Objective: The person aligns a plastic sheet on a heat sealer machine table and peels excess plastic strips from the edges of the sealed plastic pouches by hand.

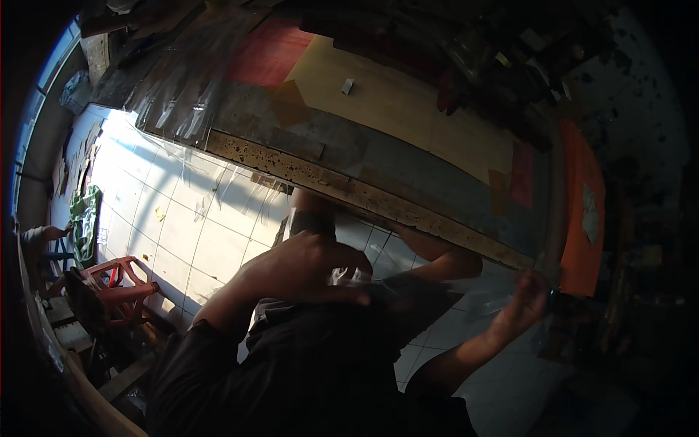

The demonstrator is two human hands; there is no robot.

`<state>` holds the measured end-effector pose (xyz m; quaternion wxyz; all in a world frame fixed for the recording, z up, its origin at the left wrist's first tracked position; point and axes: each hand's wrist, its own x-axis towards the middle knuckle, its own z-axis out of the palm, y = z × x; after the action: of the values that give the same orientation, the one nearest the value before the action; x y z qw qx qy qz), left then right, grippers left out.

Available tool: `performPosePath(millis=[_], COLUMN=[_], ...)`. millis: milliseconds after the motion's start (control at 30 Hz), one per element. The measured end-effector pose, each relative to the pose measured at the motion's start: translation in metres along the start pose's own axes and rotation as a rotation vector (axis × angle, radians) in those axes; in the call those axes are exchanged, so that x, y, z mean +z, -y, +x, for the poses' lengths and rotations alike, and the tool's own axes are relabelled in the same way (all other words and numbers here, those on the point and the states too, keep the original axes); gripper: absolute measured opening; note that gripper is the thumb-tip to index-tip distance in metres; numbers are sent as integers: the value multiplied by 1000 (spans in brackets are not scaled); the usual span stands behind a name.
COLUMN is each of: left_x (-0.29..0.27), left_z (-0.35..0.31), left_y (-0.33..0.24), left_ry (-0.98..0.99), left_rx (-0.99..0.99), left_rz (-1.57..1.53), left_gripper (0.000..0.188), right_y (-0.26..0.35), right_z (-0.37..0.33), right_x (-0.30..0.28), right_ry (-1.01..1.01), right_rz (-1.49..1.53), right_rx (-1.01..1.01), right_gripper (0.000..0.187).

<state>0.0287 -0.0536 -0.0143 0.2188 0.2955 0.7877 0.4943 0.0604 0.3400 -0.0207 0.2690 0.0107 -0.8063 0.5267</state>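
My left hand (320, 266) is bent in front of my body, its fingers curled around a crumpled bit of clear plastic film (341, 276). Thin and see-through, the film seems to stretch across my lap toward the right. At the table's near right corner my right hand (528, 295) is raised, with its fingers closed on what looks like the film's other end; motion blurs it somewhat. Both hands are on my side of the worktable's worn wooden edge (349, 191).
On the table lie a yellow sheet (393, 95), a red piece (273, 52) and a small pale block (347, 87). Clear plastic strips (182, 109) hang over the left end. An orange panel (579, 240) stands at right. A reddish plastic stool (124, 291) is at lower left.
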Motion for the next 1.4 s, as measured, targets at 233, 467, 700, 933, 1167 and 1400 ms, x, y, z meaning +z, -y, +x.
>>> performPosePath(millis=[233,467,700,933,1167,1400], left_x=[-3,17,13,3,-12,-88], left_z=[-17,-16,-7,-17,-37,-100], left_y=[29,28,27,23,11,4], left_ry=[31,-129,-491,-497,-832,-527], left_rx=[238,248,474,772,715,120], left_rz=[-483,-1143,-1709,-1798,-1233,19], left_gripper=[27,25,44,51,32,32], right_y=[14,13,23,16,4,39], right_z=[17,-7,-84,-109,-107,-16], right_x=[-7,32,69,108,115,-42], right_ry=[-8,-192,1098,1154,900,461], right_rz=[-344,-518,-106,-65,748,242], right_rx=[-30,-442,-12,44,143,282], right_gripper=[61,36,60,97,42,33])
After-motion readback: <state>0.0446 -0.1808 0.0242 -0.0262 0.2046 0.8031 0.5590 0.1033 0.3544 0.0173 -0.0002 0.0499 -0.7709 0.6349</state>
